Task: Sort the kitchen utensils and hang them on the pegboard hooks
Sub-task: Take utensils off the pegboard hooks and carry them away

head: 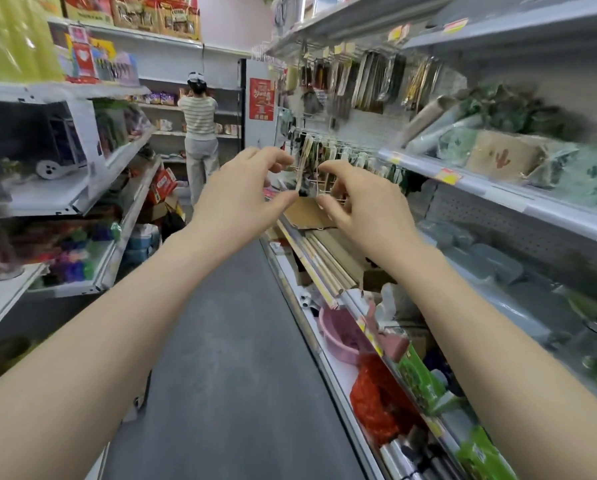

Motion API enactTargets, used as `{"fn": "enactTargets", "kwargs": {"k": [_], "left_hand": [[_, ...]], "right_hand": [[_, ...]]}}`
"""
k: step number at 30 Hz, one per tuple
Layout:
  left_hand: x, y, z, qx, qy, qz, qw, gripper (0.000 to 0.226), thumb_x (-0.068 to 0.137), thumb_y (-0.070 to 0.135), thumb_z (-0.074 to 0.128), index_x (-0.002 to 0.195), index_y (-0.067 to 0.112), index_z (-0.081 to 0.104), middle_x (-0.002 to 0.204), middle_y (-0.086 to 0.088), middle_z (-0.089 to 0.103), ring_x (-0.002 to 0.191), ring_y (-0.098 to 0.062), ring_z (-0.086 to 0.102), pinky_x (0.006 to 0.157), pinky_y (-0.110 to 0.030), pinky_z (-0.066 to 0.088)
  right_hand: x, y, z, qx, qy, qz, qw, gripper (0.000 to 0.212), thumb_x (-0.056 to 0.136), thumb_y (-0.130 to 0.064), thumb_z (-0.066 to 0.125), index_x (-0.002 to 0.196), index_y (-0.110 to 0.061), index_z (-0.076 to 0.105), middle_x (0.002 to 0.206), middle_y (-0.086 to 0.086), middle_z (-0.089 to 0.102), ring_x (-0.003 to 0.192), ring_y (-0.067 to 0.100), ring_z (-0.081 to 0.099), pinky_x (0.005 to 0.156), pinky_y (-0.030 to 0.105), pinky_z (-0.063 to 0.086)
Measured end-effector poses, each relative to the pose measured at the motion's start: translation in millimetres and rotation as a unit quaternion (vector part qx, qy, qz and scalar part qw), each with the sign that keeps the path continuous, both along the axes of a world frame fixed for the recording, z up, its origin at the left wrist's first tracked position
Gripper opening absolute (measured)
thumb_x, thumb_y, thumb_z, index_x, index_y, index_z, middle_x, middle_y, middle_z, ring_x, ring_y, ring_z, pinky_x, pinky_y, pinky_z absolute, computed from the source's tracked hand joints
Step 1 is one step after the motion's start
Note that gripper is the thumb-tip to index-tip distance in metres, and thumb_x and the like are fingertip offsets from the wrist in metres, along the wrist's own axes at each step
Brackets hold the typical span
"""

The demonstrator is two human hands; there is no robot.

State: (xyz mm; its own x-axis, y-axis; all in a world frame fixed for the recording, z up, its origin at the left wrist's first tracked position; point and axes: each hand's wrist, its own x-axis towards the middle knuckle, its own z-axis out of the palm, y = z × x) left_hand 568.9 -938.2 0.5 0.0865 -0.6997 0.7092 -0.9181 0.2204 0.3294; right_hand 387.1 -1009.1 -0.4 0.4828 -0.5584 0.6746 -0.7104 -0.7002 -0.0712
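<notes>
Left hand [241, 202] pinching lower end of slim utensil [302, 164] between thumb and curled fingers. Utensil standing near upright, long axis rising above grip, top leaning toward pegboard [363, 124]. Wire hook [328, 188] lying just right of grip. Right hand [363, 202] nearer to it, fingers curling at hook; whether gripping, cannot tell. Utensil's hanging hole blurring out; hook tip hiding behind right fingers.

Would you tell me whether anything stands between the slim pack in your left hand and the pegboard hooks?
Nothing visible separates them: the left hand holds the slim pack at the wire hooks. Only the right hand, curled at the hook tips, and hanging packs behind crowd the spot.
</notes>
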Motion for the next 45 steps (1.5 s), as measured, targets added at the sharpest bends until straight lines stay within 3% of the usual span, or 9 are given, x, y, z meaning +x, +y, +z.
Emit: {"fn": "enactTargets", "kwargs": {"k": [13,22,30,33,41,45], "left_hand": [[79.1,-183.6,-13.0,0.018,0.006,0.017,1.000,0.042,0.087,0.041,0.067,0.126,0.030,0.054,0.112,0.010,0.057,0.092,-0.009,0.058,0.080,-0.035,0.051],[165.3,-300.8,-25.3,0.027,0.006,-0.009,1.000,0.043,0.087,0.041,0.066,0.126,0.030,0.054,0.115,0.010,0.057,0.092,-0.009,0.056,0.078,-0.030,0.044],[239.2,-400.3,-14.0,0.035,-0.005,-0.047,0.998,0.043,0.087,0.041,0.066,0.127,0.031,0.053,0.119,0.009,0.057,0.091,-0.009,0.060,0.080,-0.031,0.048],[257.3,-437.2,-15.5,0.039,0.000,-0.069,0.997,0.043,0.087,0.041,0.066,0.127,0.031,0.053,0.118,0.007,0.058,0.090,-0.011,0.061,0.085,-0.038,0.052],[277.4,-545.6,-26.2,0.041,-0.002,-0.104,0.994,0.045,0.087,0.040,0.066,0.128,0.029,0.053,0.119,0.007,0.058,0.101,-0.014,0.059,0.086,-0.038,0.050],[276.5,-612.6,-30.0,0.041,-0.008,-0.115,0.993,0.046,0.087,0.041,0.066,0.130,0.030,0.052,0.120,0.007,0.058,0.101,-0.012,0.058,0.084,-0.032,0.048]], "right_hand": [[78.5,-192.3,-7.0,0.020,0.006,0.017,1.000,0.041,0.097,-0.041,0.056,0.136,-0.030,0.049,0.105,-0.007,0.065,0.089,0.018,0.064,0.079,0.044,0.055],[158.3,-294.4,-16.5,0.022,0.005,-0.018,1.000,0.041,0.097,-0.044,0.055,0.136,-0.033,0.048,0.101,-0.008,0.066,0.087,0.018,0.063,0.079,0.041,0.054],[230.4,-372.9,-6.5,0.027,-0.008,-0.063,0.998,0.040,0.097,-0.043,0.057,0.135,-0.035,0.048,0.100,-0.010,0.064,0.088,0.017,0.062,0.076,0.040,0.053],[246.2,-404.0,-10.1,0.032,-0.016,-0.074,0.997,0.039,0.097,-0.041,0.057,0.134,-0.033,0.049,0.099,-0.008,0.065,0.086,0.016,0.062,0.076,0.041,0.055],[263.1,-497.1,-26.5,0.051,-0.010,-0.115,0.992,0.039,0.097,-0.041,0.056,0.135,-0.034,0.048,0.100,-0.007,0.064,0.084,0.019,0.062,0.075,0.041,0.054],[260.9,-555.1,-30.8,0.046,-0.011,-0.129,0.991,0.040,0.097,-0.041,0.056,0.136,-0.032,0.049,0.109,-0.007,0.065,0.092,0.018,0.062,0.077,0.037,0.052]]}}
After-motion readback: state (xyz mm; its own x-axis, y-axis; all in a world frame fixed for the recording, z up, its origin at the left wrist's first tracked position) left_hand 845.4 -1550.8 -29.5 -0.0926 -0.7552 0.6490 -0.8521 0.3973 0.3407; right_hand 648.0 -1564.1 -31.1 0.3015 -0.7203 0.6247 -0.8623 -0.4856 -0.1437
